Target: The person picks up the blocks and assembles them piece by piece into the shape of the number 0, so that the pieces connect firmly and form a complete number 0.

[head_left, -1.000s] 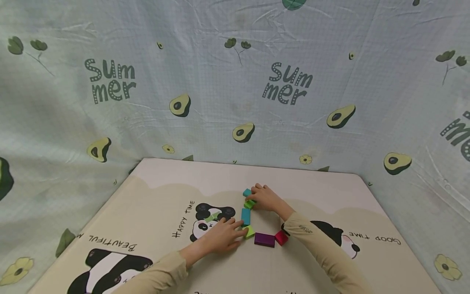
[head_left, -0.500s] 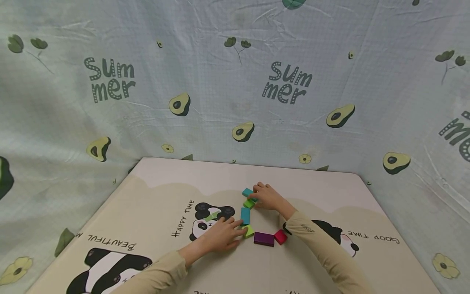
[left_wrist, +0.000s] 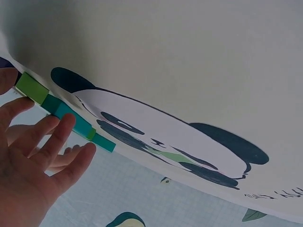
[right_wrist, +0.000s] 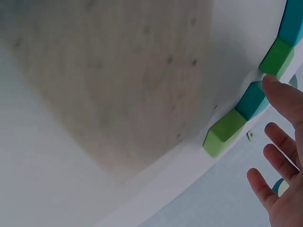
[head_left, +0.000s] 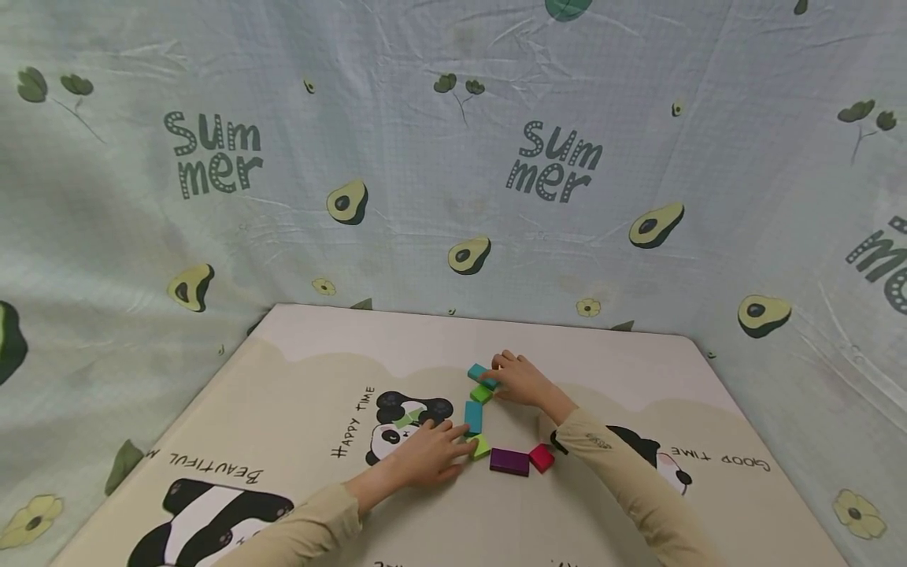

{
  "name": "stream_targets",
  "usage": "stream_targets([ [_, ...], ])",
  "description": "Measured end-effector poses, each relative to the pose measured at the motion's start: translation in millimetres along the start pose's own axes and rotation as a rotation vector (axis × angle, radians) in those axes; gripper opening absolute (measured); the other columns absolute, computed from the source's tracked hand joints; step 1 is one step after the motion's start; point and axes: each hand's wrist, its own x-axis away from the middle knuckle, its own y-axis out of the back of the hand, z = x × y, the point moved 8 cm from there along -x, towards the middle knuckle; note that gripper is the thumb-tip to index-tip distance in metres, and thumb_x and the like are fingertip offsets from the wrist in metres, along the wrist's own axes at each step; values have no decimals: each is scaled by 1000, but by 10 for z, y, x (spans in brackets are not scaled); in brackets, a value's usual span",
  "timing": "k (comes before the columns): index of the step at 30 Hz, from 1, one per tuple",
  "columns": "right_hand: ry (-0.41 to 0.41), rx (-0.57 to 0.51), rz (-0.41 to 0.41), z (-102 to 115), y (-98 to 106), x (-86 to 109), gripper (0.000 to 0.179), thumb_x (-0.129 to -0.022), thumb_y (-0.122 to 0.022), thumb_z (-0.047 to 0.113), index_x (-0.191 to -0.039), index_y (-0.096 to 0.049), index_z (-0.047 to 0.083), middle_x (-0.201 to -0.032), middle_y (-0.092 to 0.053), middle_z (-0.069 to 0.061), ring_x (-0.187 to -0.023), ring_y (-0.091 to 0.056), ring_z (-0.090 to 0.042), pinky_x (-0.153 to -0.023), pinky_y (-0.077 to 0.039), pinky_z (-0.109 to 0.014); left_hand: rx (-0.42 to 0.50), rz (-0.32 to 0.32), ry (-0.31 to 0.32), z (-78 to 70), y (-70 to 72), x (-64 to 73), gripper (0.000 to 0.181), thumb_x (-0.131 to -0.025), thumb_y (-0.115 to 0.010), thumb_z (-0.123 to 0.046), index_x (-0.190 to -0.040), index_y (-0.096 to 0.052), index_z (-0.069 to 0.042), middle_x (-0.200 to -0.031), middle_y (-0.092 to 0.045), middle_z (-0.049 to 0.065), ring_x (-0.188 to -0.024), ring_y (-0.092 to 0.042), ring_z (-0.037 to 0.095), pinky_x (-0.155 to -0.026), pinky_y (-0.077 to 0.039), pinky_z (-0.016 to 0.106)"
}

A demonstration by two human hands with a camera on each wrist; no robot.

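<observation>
Colored blocks lie in a bent row on the tabletop. My left hand point(head_left: 432, 457) has its fingers spread and touches the near lime block point(head_left: 480, 446) and the near teal block point(head_left: 473, 418). Beyond these come a green block point(head_left: 482, 393) and a far teal block point(head_left: 479, 372). Over this far teal block is my right hand point(head_left: 526, 381); in the right wrist view its thumb point(right_wrist: 279, 92) is at the block, with the other fingers apart from it. Another light green block point(right_wrist: 225, 132) ends the row there; in the head view the hand hides it.
A purple block point(head_left: 509, 462) and a red block point(head_left: 542, 457) lie to the right of the near lime block, below my right forearm. Panda prints and lettering cover the light tabletop point(head_left: 319, 346). A curtain point(head_left: 397, 142) with avocado prints hangs behind it.
My right hand has drawn slightly to the right, so more of the far teal block shows. That block now slants more toward the hand. My left hand has stayed put.
</observation>
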Motion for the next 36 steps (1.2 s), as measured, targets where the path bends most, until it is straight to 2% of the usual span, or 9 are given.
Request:
stream_targets([
  [5,-27,-51,-17,-83,48,55,37,-76,-69,21,-111,-60,20,-103,-54,-4,-95,-45,-20,-75,-41,-38,-21,-1,0,-2,-2,0,40,-88,-49,-40,-126,-47,-28,-129,-51,2,-107,-53,18,-78,-46,36],
  [13,-37,-45,-59,-191,71,125,39,-77,-69,20,-113,-59,13,-109,-59,-5,-99,-48,-22,-76,-42,-39,-22,-8,1,-7,-4,2,40,-88,-49,-40,-125,-47,-28,-129,-51,2,-107,-53,19,-78,-46,36],
  [19,-61,-37,-76,-283,3,157,33,-78,-67,17,-111,-61,13,-110,-60,-6,-99,-48,-24,-75,-41,-41,-19,-17,-2,-14,-1,5,39,-88,-49,-40,-125,-48,-28,-128,-51,2,-107,-53,18,-77,-45,35],
  [22,-56,-70,-81,-339,-70,170,31,-79,-65,16,-110,-61,15,-109,-61,-7,-97,-48,-25,-73,-40,-42,-16,-17,-2,-17,-6,9,39,-88,-49,-40,-125,-47,-28,-128,-51,2,-107,-53,18,-77,-45,35],
  [23,-36,-65,-98,-387,-140,166,29,-82,-63,21,-111,-60,18,-108,-61,-5,-97,-48,-23,-72,-39,-40,-13,-17,-1,-17,-7,11,39,-88,-50,-40,-125,-47,-28,-128,-51,2,-107,-52,18,-77,-45,35],
  [26,-34,-81,-65,-419,-203,170,29,-84,-60,22,-114,-59,22,-109,-61,-3,-96,-46,-22,-71,-37,-39,-3,-18,-1,-17,-3,14,39,-88,-50,-39,-125,-47,-28,-128,-51,2,-107,-52,18,-78,-45,35],
  [29,-42,-87,-50,-403,-177,177,30,-83,-61,20,-114,-59,20,-107,-63,-2,-92,-47,-21,-69,-37,-38,-6,-19,1,-14,-3,12,39,-88,-50,-39,-125,-48,-28,-128,-52,2,-107,-53,18,-78,-45,35],
  [30,-63,-100,-25,-361,-117,187,33,-81,-64,15,-113,-60,17,-107,-63,-5,-91,-47,-22,-69,-38,-40,-9,-18,1,-13,-4,11,39,-88,-50,-39,-125,-48,-28,-128,-52,2,-106,-53,18,-78,-45,35],
  [36,-84,-28,36,-313,-68,197,36,-81,-63,14,-116,-58,21,-105,-63,-1,-89,-46,-18,-70,-37,-36,-9,-12,5,-6,-10,5,39,-88,-49,-40,-125,-47,-28,-128,-51,2,-107,-53,18,-78,-45,35],
])
